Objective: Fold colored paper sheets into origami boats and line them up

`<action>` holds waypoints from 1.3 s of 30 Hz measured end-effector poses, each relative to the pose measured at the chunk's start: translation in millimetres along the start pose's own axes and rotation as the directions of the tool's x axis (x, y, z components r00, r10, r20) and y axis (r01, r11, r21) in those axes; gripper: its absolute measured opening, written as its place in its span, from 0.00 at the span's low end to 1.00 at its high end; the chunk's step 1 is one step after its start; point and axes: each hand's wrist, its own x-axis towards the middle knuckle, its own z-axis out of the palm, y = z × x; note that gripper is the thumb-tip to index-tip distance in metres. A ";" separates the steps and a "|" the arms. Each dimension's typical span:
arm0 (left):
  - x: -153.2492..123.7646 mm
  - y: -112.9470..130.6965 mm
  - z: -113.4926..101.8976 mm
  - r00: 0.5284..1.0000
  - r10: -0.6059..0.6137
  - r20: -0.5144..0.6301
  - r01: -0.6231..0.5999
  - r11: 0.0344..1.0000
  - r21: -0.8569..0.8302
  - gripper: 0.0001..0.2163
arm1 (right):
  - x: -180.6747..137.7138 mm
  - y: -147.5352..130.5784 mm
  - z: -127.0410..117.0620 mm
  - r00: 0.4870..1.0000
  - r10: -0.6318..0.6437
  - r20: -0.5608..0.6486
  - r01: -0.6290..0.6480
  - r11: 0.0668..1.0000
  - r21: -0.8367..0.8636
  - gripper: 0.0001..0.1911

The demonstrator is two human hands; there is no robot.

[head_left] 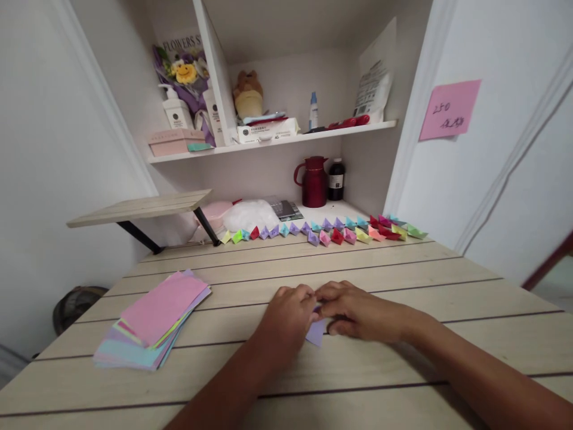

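Both hands meet at the middle of the wooden table (pixel 403 269) over a small lilac paper (pixel 316 332). My left hand (pixel 289 316) has its fingers curled and pinches the paper's left side. My right hand (pixel 358 310) presses down on its top with fingers closed together. Most of the paper is hidden under the fingers; only a lower corner shows. A stack of coloured paper sheets (pixel 152 322), pink on top, lies to the left of my left hand.
A row of several folded paper boats (pixel 326 233) in many colours lines the table's far edge. Behind it stand a red jug (pixel 314 182), a dark bottle (pixel 336 178) and a white bag (pixel 250 215). A small raised shelf (pixel 143 209) juts out at left. A pink note (pixel 449 110) hangs on the right wall.
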 end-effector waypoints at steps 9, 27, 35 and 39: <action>-31.6 -24.5 -3.0 0.997 -0.038 0.065 0.059 0.934 -0.354 0.15 | -0.7 6.0 -6.7 1.000 0.021 0.022 -0.024 0.993 0.114 0.25; -36.5 -24.2 -1.5 0.915 -0.392 0.096 0.342 0.630 -0.698 0.17 | 10.1 8.0 15.2 0.983 0.117 -0.143 -0.103 0.989 0.103 0.12; -35.8 -23.8 1.6 0.929 -0.364 0.067 0.315 0.682 -0.660 0.18 | 10.3 7.0 15.9 0.987 0.117 -0.112 -0.108 0.991 0.082 0.22; -36.2 -24.5 3.0 0.951 -0.306 0.044 0.269 0.749 -0.606 0.22 | 11.1 5.8 15.1 0.985 0.121 -0.122 -0.107 0.987 0.119 0.17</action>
